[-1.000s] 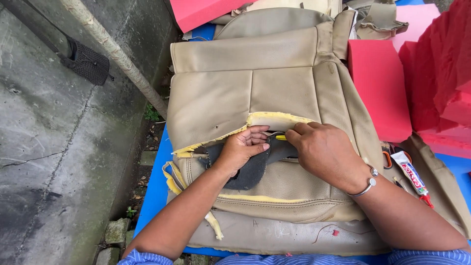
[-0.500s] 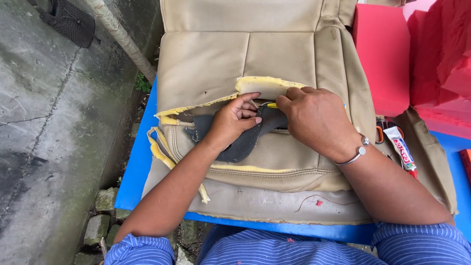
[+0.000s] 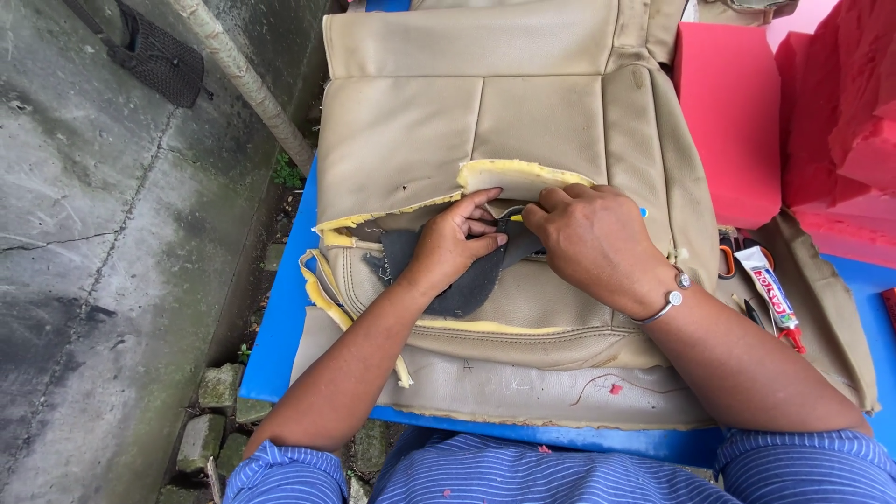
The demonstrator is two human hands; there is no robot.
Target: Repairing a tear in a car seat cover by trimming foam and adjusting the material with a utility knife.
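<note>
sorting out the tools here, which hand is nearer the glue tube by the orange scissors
Right. The right hand rests on the beige seat cover, with its wrist close to the glue tube at the cover's right side. The left hand presses the dark patch, farther left.

Single head view — looking steeply down, close

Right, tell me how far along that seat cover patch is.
Done: the beige seat cover lies spread on the blue table, its torn seam opened, yellow foam showing. In hand: the left hand presses the dark patch flat; the right hand works at its top edge. Left: the tear remains open; the glue tube lies aside.
</note>
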